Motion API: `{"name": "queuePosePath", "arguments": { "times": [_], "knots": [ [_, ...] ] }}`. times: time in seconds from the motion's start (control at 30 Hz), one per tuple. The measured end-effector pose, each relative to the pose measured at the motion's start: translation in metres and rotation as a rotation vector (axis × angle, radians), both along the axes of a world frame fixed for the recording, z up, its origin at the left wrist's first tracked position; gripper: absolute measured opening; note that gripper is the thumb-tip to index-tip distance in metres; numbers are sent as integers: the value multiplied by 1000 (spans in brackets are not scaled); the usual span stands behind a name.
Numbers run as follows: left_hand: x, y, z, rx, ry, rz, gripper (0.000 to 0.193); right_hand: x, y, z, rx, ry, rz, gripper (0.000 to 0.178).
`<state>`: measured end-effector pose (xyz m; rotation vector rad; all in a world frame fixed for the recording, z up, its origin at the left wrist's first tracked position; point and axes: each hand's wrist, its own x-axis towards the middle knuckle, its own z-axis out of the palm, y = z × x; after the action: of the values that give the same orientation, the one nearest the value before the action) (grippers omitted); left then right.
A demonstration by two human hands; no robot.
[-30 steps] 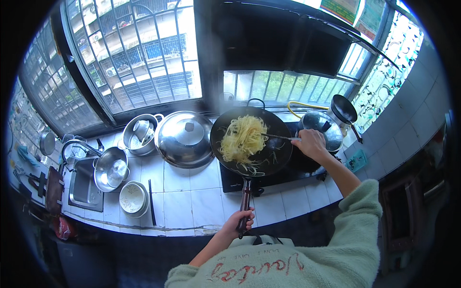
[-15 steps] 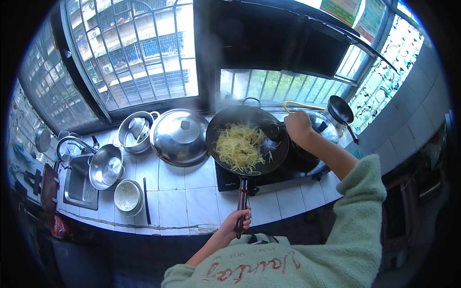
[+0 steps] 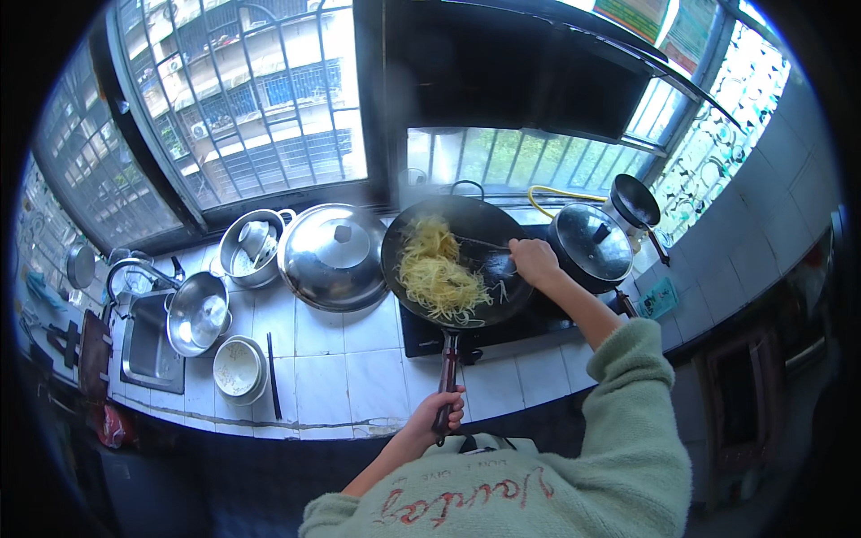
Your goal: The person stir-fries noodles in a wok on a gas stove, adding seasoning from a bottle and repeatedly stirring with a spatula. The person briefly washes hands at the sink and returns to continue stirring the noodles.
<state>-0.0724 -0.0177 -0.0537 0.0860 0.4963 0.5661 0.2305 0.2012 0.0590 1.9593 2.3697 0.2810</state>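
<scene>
A black wok (image 3: 511, 296) sits on the stove, and its brown handle (image 3: 449, 363) points toward me. My left hand (image 3: 441, 411) is wrapped round the end of that handle. Pale yellow shreds, which look like potato (image 3: 439, 278), lie heaped in the wok's left half. Over the wok's right rim, my right hand (image 3: 535, 261) grips a spatula (image 3: 480, 242) by its handle. The thin metal shaft reaches left to the far side of the shreds, where its head is hidden. A few loose shreds cling to the wok's bare right side.
Left of the wok stand a large domed lid (image 3: 336, 260), a pot holding dishes (image 3: 251, 273), a metal basin (image 3: 197, 314) by the sink (image 3: 143, 363), stacked bowls (image 3: 238, 369) and chopsticks (image 3: 273, 377). A lidded pan (image 3: 592, 251) and a small black pan (image 3: 635, 202) are to the right.
My right hand has come down and left from above the lidded pan, bringing the spatula to the shreds. The heap has shifted left. My left hand keeps its grip.
</scene>
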Motion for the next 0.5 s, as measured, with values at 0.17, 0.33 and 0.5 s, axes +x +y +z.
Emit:
{"name": "queuePosePath", "arguments": {
  "times": [0.17,0.33,0.5],
  "knots": [
    [-1,0,1,-1,-41,0,31,5,-57,33,182,-206,4,4],
    [-2,1,0,-17,-51,-8,27,-1,-32,30,242,-3,-235,9],
    [-7,3,2,-80,-18,4,25,-22,-1,-18,51,327,-264,16]
  ]
}}
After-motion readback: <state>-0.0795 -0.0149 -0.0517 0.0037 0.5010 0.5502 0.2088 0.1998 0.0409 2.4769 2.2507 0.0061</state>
